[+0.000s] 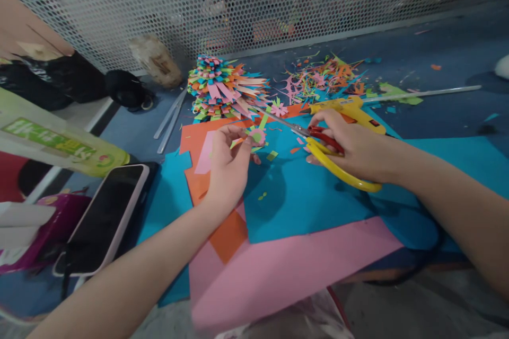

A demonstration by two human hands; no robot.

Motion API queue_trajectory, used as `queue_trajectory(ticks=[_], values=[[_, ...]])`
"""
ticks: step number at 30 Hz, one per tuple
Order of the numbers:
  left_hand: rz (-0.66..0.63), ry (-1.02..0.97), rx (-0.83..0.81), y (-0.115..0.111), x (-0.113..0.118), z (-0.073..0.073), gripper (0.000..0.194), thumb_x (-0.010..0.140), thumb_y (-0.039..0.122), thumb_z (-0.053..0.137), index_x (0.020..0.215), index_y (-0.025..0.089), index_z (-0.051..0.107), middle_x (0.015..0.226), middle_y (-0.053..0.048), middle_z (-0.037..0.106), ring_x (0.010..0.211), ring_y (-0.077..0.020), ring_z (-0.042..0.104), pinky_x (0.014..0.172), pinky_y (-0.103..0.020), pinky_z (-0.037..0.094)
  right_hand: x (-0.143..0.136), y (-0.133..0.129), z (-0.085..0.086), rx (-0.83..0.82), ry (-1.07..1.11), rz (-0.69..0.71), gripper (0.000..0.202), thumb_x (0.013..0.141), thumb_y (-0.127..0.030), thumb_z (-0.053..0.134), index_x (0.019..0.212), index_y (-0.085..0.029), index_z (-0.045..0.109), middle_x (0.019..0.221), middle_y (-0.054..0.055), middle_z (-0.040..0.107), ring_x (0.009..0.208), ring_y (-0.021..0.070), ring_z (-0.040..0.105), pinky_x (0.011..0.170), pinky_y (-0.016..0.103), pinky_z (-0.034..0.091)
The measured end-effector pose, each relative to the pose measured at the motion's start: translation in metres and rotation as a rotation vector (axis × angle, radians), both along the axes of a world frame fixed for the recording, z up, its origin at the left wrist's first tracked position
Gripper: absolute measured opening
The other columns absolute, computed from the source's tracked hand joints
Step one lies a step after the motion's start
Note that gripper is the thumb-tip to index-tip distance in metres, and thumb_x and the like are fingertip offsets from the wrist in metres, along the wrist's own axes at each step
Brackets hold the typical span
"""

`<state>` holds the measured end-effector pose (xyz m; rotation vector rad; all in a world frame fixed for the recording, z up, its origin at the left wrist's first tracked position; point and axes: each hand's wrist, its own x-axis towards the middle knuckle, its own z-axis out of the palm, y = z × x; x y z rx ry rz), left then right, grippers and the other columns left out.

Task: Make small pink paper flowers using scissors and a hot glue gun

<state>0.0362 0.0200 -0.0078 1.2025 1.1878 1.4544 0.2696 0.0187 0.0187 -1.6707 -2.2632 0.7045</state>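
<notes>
Between its thumb and fingers, my left hand [229,161] pinches a small paper flower [257,136] with a pink fringe and a green centre. A green strip sticks up beside the flower. My right hand [350,143] grips scissors [338,167] by their yellow and red handles. The blades point left, just above the flower, and look slightly parted. Under both hands lies a blue sheet of paper [302,196], dotted with small green and orange scraps. Past my left hand stands a pile of fringed, many-coloured paper pieces [222,87].
A yellow glue gun [368,116] with a clear stick lies behind my right hand. Shredded paper [322,79] is heaped near the mesh partition [238,0]. At left are a phone [105,217], a green-labelled bottle [59,132] and clear glue sticks [170,119]. Pink paper [278,275] overhangs the table edge.
</notes>
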Motion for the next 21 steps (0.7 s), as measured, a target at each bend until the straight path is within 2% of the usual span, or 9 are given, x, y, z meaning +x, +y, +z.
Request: queue_trajectory(ticks=[6,12,21], values=[[-0.004,-0.005,0.011,0.0001,-0.0007,-0.0012,0.017,0.082,0.016,0.063,0.090,0.022,0.049,0.095,-0.002,0.053,0.072,-0.0137,0.066,0.047,-0.023,0.052,0.0004,0.0003,0.0006,-0.022,-0.001,-0.006,0.058,0.080,-0.057,0.060,0.124,-0.025,0.041,0.068,-0.003,0.062,0.058,0.0196,0.059,0.056,0.028,0.039],[-0.018,-0.005,0.022,0.0004,-0.0008,-0.0023,0.019,0.081,0.018,0.065,0.090,0.022,0.049,0.096,-0.002,0.053,0.075,-0.0146,0.068,0.048,-0.022,0.052,0.0006,0.0013,-0.0006,0.023,-0.072,-0.005,0.055,0.081,-0.064,0.057,0.118,-0.025,0.044,0.059,-0.006,0.057,0.048,0.0163,0.048,0.049,0.026,0.031],[-0.044,0.014,0.028,-0.0001,-0.0023,-0.0048,0.027,0.078,0.022,0.073,0.096,0.023,0.052,0.097,0.000,0.056,0.069,-0.0108,0.064,0.050,-0.021,0.050,-0.0042,-0.0008,0.0034,0.077,-0.150,-0.114,0.051,0.082,-0.065,0.054,0.114,-0.025,0.044,0.072,0.000,0.068,0.058,0.0203,0.060,0.052,0.027,0.035]])
